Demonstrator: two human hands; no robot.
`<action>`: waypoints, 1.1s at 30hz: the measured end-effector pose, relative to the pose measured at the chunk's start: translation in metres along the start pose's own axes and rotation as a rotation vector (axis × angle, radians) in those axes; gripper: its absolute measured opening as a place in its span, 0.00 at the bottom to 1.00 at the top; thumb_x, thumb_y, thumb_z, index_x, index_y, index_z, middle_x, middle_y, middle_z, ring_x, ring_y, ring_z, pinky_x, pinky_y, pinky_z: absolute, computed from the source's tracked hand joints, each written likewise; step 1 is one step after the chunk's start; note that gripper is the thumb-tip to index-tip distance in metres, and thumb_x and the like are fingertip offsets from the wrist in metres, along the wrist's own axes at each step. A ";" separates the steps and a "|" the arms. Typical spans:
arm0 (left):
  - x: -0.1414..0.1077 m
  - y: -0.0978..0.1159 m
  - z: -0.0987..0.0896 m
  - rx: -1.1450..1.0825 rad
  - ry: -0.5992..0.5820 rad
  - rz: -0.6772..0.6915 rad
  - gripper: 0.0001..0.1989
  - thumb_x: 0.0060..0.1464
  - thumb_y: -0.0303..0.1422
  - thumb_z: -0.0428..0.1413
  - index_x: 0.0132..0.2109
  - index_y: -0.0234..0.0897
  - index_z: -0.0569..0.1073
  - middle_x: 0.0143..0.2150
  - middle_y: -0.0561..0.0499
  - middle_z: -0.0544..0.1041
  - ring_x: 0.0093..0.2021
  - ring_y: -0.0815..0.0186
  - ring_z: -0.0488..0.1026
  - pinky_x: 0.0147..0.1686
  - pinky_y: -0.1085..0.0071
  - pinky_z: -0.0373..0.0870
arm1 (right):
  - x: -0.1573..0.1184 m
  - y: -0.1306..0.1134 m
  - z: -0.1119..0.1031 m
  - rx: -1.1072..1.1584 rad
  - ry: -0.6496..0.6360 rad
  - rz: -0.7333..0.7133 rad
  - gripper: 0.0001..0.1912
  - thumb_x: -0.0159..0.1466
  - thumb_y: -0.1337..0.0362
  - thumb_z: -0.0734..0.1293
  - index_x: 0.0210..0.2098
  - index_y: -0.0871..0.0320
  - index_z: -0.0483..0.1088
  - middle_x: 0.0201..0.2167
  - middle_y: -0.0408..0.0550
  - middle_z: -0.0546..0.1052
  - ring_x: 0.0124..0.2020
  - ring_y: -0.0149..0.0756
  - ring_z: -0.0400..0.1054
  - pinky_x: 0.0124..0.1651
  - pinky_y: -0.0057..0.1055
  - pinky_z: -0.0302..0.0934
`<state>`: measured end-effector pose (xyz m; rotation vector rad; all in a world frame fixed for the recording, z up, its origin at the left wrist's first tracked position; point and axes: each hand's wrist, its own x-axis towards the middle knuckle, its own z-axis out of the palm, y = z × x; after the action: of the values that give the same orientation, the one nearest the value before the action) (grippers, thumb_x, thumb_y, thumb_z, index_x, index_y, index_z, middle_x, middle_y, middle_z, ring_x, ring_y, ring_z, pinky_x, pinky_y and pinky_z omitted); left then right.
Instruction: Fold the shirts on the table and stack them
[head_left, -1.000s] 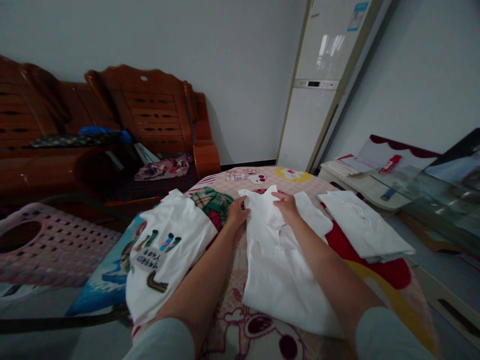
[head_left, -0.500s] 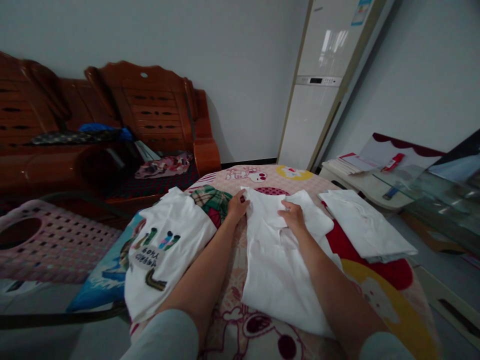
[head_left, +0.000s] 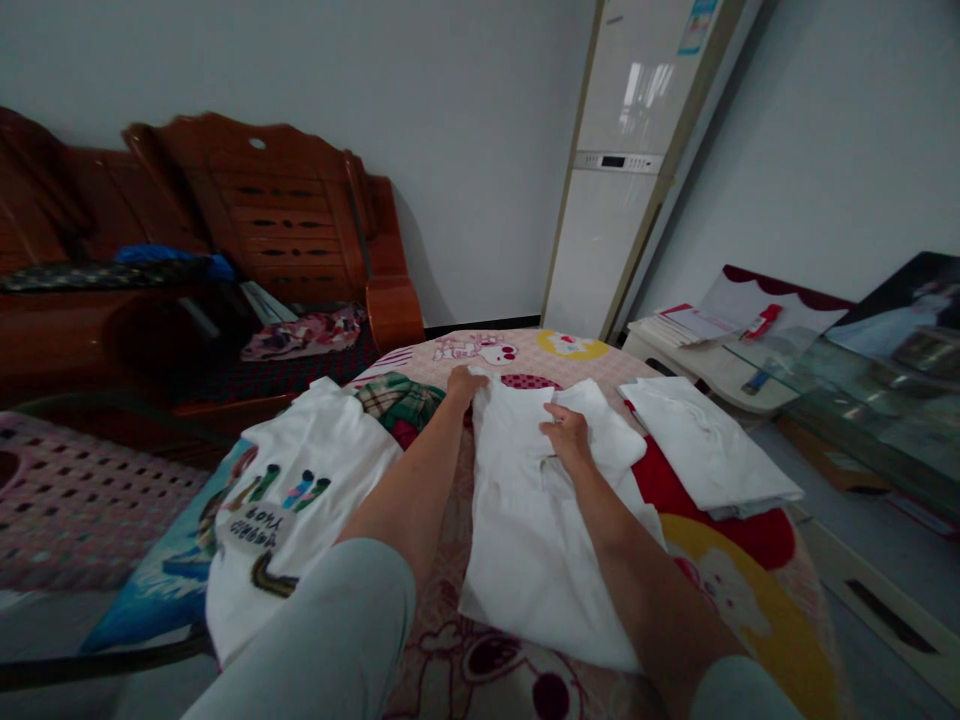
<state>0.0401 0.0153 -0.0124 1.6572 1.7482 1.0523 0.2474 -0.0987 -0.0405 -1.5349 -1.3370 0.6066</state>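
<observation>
A white garment (head_left: 540,560) lies partly folded on the round table's patterned cloth (head_left: 480,340). At its far left corner my left hand (head_left: 465,385) is closed on the fabric. My right hand (head_left: 566,432) pinches the garment's folded part near its upper middle, thumb and index finger together. On the left lies a white printed shirt (head_left: 307,500), with a green plaid cloth (head_left: 401,400) behind it. Another folded white garment (head_left: 705,440) rests at the right side of the table, over something red.
A pink woven chair (head_left: 90,500) and a blue printed cushion (head_left: 165,560) are at the left. Behind stands a wooden bench (head_left: 277,220). A white cabinet with papers (head_left: 682,325) and a glass shelf (head_left: 847,400) are on the right.
My left hand has moved a little farther away, to the garment's far left corner. The whole view has shifted slightly; my right hand stays at the same part of the garment.
</observation>
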 end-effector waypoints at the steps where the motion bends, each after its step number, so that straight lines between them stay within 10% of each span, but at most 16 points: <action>1: -0.001 0.003 0.000 -0.025 -0.005 0.016 0.12 0.48 0.28 0.59 0.42 0.29 0.76 0.37 0.41 0.80 0.34 0.59 0.78 0.30 0.68 0.71 | 0.000 0.001 0.000 -0.001 0.012 -0.015 0.25 0.46 0.69 0.66 0.45 0.58 0.79 0.42 0.48 0.82 0.41 0.42 0.76 0.51 0.38 0.68; 12: -0.009 0.000 0.002 0.130 0.048 0.152 0.23 0.49 0.23 0.59 0.54 0.35 0.73 0.50 0.43 0.78 0.56 0.57 0.72 0.58 0.63 0.65 | 0.000 0.004 0.003 -0.107 0.040 -0.121 0.23 0.51 0.68 0.67 0.46 0.59 0.78 0.46 0.52 0.80 0.47 0.43 0.74 0.55 0.40 0.66; 23: -0.105 -0.001 -0.050 0.412 -0.204 0.020 0.21 0.55 0.39 0.59 0.53 0.32 0.74 0.49 0.39 0.79 0.51 0.52 0.76 0.48 0.67 0.69 | -0.001 0.000 0.000 -0.062 0.008 -0.051 0.22 0.53 0.64 0.69 0.48 0.62 0.77 0.46 0.55 0.80 0.46 0.43 0.75 0.53 0.38 0.66; 33: -0.153 -0.019 -0.049 0.088 -0.276 0.088 0.33 0.45 0.31 0.65 0.60 0.32 0.68 0.50 0.42 0.78 0.43 0.57 0.77 0.44 0.65 0.72 | -0.009 -0.041 -0.014 -0.381 0.053 -0.158 0.18 0.57 0.68 0.66 0.47 0.62 0.76 0.48 0.56 0.79 0.47 0.44 0.73 0.54 0.39 0.63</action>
<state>0.0093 -0.1437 -0.0218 1.8502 1.5735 0.7499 0.2389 -0.1152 -0.0005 -1.7094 -1.5795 0.2163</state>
